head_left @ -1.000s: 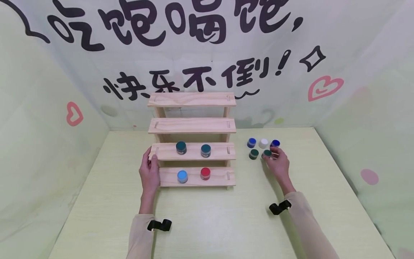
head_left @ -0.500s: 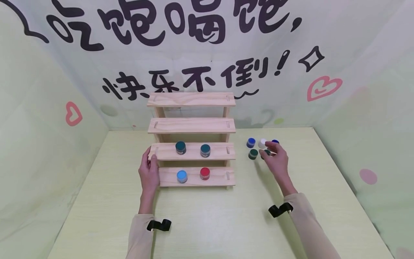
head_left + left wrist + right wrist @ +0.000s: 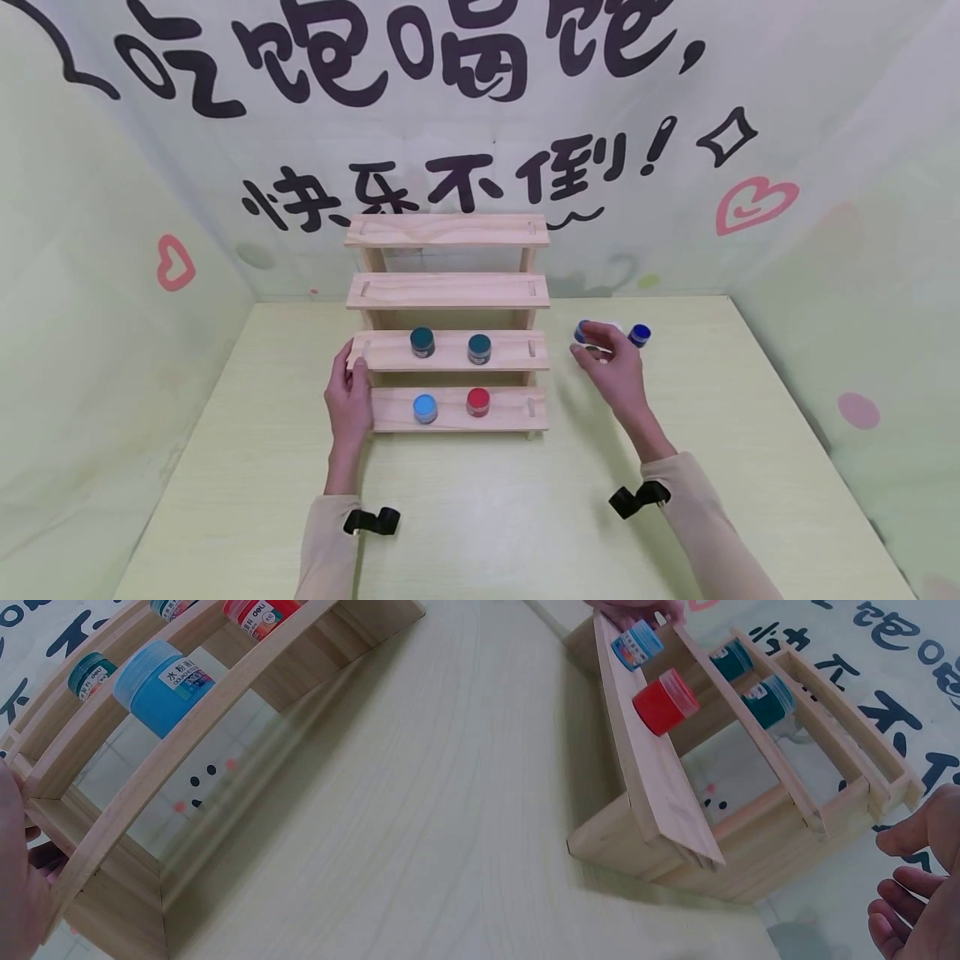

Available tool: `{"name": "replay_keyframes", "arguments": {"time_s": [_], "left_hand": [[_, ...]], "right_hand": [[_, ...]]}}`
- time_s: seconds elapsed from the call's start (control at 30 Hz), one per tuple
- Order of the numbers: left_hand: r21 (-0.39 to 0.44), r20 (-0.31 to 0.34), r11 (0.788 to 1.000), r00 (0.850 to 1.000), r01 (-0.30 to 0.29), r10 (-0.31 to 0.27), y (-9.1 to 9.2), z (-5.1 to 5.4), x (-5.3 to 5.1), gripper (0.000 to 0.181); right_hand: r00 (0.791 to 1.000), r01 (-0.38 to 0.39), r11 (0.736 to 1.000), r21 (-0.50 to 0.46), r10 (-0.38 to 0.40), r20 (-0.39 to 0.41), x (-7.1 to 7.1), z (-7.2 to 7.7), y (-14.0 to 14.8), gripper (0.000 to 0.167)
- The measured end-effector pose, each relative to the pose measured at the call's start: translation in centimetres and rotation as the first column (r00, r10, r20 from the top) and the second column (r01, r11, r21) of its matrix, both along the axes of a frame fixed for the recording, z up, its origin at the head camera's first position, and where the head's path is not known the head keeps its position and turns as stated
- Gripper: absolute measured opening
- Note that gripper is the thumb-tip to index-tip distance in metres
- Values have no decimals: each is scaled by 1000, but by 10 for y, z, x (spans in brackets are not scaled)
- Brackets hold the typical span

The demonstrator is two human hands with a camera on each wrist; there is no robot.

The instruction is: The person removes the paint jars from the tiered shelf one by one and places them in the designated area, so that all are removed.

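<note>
My left hand (image 3: 349,404) grips the left end of the tiered wooden rack (image 3: 450,290), its fingers also showing at the rack's end in the left wrist view. On the lowest shelf stand a light blue jar (image 3: 425,408) and a red jar (image 3: 477,402); two teal jars (image 3: 422,342) (image 3: 479,348) stand one shelf up. My right hand (image 3: 618,375) is over the loose jars right of the rack, partly covering a green jar (image 3: 592,351) and a white jar (image 3: 617,326). Its fingers are bent loosely and apart in the right wrist view, with nothing visible between them.
A dark blue jar (image 3: 640,335) stands on the table (image 3: 487,508) to the right of my right hand, and another blue jar (image 3: 580,332) shows beside its fingertips. Behind the rack hangs a printed backdrop (image 3: 450,125).
My right hand has moved left, off the dark blue jar, which now shows fully. The right-hand green jar is now hidden from view. My left hand keeps its grip on the rack.
</note>
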State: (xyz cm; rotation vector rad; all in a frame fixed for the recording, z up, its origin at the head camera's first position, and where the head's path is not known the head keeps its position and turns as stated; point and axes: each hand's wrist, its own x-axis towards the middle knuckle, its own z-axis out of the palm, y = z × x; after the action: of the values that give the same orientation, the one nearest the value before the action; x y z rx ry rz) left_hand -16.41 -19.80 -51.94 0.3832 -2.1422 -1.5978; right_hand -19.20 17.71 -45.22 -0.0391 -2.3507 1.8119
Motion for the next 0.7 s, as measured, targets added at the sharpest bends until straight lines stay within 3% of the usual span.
{"name": "replay_keyframes", "arguments": {"time_s": [0.23,0.5,0.7], "left_hand": [[9,-20,1000,1000,9,-9,0,1,1,43],[9,-13,1000,1000,5,-5,1,0,0,43],[5,-17,1000,1000,0,0,0,-1,0,43]], "right_hand": [[997,-78,996,31,78,-8,7,2,-19,39],[987,-163,985,-63,164,1,12,2,-37,40],[979,-202,978,-48,201,-9,13,6,-56,41]]}}
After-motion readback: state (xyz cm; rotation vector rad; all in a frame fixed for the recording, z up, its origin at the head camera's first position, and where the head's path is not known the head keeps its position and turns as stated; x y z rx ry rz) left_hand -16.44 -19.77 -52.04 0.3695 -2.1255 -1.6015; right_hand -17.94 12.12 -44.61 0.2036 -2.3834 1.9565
